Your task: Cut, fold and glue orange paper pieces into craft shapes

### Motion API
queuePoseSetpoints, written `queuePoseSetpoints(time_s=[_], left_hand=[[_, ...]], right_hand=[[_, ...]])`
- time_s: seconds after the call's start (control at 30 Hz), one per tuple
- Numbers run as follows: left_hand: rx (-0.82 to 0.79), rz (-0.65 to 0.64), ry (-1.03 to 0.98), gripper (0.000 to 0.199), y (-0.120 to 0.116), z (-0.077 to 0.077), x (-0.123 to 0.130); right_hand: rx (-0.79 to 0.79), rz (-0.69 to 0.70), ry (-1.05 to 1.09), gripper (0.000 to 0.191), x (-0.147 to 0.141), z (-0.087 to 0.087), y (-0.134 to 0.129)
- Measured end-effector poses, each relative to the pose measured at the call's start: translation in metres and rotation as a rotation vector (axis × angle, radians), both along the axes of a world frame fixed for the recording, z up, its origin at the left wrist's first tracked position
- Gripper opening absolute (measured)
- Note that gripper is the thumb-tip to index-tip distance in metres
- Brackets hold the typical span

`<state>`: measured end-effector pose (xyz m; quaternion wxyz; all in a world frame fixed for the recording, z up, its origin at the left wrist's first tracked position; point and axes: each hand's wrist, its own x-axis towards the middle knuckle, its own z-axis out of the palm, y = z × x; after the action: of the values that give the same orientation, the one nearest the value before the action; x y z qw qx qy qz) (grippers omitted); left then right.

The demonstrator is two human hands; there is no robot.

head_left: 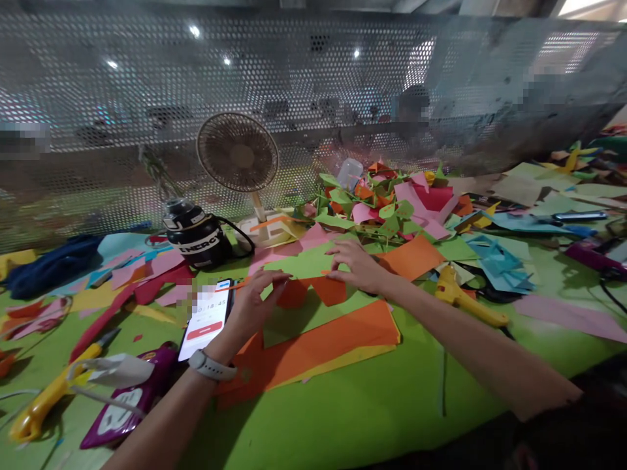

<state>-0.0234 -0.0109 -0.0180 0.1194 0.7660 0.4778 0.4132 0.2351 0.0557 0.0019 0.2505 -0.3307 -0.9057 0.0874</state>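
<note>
Between my two hands stretches an orange paper piece [329, 291] with rounded flaps hanging from its upper edge. My left hand [262, 297] pinches its left end, thumb and fingers together; a white watch is on that wrist. At the right end, my right hand [353, 264] grips the same piece with its thumb and fingertips. Beneath the hands lies a light green paper sheet [289, 329]. Nearer to me, a wide orange paper strip [337, 339] rests over yellow paper. A phone with a running timer [206, 323] lies just left of my left hand.
A small fan [238, 153] and a black bottle [193, 235] stand at the back by a perforated metal screen [304, 85]. Yellow glue guns [465, 299] lie on both sides. A purple device [132, 398] sits front left. Coloured paper scraps [386, 205] are heaped behind my right hand.
</note>
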Motion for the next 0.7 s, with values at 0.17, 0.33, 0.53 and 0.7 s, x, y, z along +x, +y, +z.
queuePoseSetpoints(time_s=[0.17,0.33,0.53,0.7], left_hand=[[0.054,0.039,0.034,0.023,0.007,-0.01,-0.006],[0.106,0.074,0.074,0.024,0.007,-0.011,-0.011],[0.09,0.193,-0.036,0.016,-0.005,0.012,-0.012],[0.079,0.277,-0.085,0.02,-0.01,0.03,-0.012]], right_hand=[[0.02,-0.076,0.012,0.014,-0.01,0.005,0.006],[0.042,-0.102,-0.032,0.018,-0.007,0.006,-0.005],[0.134,-0.141,-0.024,0.016,0.039,0.014,-0.031],[0.129,-0.186,0.009,0.022,0.076,0.016,-0.051]])
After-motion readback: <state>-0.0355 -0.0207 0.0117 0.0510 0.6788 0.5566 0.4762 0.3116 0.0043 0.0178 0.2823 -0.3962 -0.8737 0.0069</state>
